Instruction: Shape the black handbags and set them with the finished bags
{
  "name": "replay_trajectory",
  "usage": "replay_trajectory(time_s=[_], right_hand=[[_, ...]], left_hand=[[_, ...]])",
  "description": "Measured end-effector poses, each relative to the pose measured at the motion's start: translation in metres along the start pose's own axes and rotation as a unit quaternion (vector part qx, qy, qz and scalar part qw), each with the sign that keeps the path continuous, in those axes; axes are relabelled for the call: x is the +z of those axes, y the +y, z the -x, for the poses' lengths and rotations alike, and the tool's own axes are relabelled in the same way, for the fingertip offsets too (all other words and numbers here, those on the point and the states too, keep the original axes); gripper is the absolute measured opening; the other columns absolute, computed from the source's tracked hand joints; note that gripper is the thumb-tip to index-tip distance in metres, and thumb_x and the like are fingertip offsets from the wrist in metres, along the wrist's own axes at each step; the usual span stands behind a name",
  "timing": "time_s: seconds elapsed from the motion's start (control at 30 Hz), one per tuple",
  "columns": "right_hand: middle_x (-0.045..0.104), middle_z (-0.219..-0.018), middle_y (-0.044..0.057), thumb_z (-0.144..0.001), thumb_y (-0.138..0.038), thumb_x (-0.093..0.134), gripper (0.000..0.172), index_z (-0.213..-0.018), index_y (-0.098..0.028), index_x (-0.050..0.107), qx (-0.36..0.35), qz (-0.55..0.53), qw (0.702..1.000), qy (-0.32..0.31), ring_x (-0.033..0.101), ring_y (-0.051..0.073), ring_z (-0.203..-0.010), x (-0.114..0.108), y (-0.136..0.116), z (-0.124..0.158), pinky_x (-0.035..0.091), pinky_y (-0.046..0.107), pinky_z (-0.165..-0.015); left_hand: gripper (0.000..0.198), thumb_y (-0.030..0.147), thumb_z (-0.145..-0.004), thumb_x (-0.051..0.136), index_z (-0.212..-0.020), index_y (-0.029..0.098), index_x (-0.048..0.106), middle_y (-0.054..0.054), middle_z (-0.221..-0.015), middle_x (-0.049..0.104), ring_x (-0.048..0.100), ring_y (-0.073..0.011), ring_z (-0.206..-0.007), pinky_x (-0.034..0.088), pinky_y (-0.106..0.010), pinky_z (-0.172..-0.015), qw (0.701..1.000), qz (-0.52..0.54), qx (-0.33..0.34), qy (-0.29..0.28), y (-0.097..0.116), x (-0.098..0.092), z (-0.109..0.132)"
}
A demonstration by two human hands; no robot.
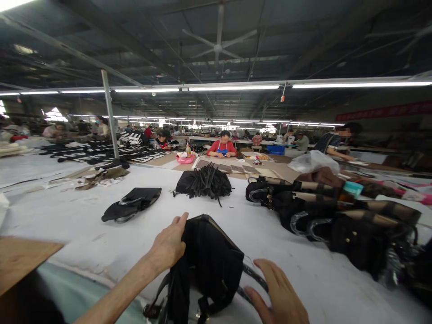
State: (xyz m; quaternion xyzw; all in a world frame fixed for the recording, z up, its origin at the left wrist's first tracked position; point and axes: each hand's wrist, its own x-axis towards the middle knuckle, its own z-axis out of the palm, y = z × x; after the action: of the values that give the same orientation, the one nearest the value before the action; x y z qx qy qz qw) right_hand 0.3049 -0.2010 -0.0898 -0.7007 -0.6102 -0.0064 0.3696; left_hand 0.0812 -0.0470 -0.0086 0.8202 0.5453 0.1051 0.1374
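1. We see the black bag [219,261] on the white table [84,243], directly between our two hands; its top edge slants away from the left hand and nearer to us on the right.
2. Our left hand [170,243] is the nearer, half curled against the bag's left edge; we cannot tell whether it grips.
3. Our right hand [276,292] is wide open, thumb and fingers apart, holding nothing, just beside the plastic-wrapped handle [255,275] on the bag's right; contact is unclear.
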Motion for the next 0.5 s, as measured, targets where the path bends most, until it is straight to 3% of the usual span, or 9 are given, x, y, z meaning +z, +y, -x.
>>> replay_trajectory(time_s=[0.1, 0.17, 0.3, 0.5], right_hand=[[0.054, -0.117, 0.008, -0.070, -0.038, 0.053, 0.052, -0.118, -0.020, 0.043, 0.030, 0.040, 0.999, -0.006, 0.050, 0.024, -0.105, 0.000, -0.013, -0.029, 0.041, 0.033, -0.085], [0.059, -0.108, 0.004, -0.070, -0.033, 0.052, 0.043, -0.112, -0.025, 0.046, 0.062, 0.028, 0.996, -0.064, 0.054, 0.020, -0.096, 0.002, -0.023, -0.045, 0.042, 0.029, -0.078], [0.061, -0.072, -0.003, -0.069, -0.029, 0.049, 0.007, -0.074, -0.024, 0.052, 0.074, 0.027, 0.983, -0.165, 0.054, 0.015, -0.070, 0.003, -0.040, -0.061, 0.035, 0.021, -0.059], [0.057, -0.067, -0.003, -0.068, -0.027, 0.048, 0.007, -0.066, -0.021, 0.049, 0.058, 0.000, 0.979, -0.194, 0.049, 0.013, -0.064, -0.004, -0.040, -0.067, 0.028, 0.020, -0.054]], left_hand=[[0.087, -0.003, -0.050, 0.043, -0.131, 0.025, 0.025, -0.011, -0.140, 0.020, 0.043, -0.0298, -0.112, 0.040, -0.039, -0.085, 0.997, -0.065, 0.038, 0.018, 0.007, -0.008, -0.003], [0.085, -0.005, -0.047, 0.045, -0.125, 0.028, 0.034, -0.009, -0.140, 0.020, 0.039, -0.0309, -0.116, 0.037, -0.041, -0.088, 0.992, -0.090, 0.089, 0.015, 0.010, -0.011, -0.007], [0.065, -0.002, -0.050, 0.050, -0.109, 0.025, 0.050, -0.006, -0.134, 0.030, 0.040, -0.0288, -0.114, 0.038, -0.039, -0.089, 0.980, -0.081, 0.182, -0.027, 0.015, -0.014, -0.023], [0.028, 0.019, -0.057, 0.063, -0.084, 0.020, 0.059, -0.003, -0.107, 0.051, 0.055, -0.0207, -0.085, 0.045, -0.027, -0.069, 0.959, -0.089, 0.259, -0.067, 0.024, -0.005, -0.055]])
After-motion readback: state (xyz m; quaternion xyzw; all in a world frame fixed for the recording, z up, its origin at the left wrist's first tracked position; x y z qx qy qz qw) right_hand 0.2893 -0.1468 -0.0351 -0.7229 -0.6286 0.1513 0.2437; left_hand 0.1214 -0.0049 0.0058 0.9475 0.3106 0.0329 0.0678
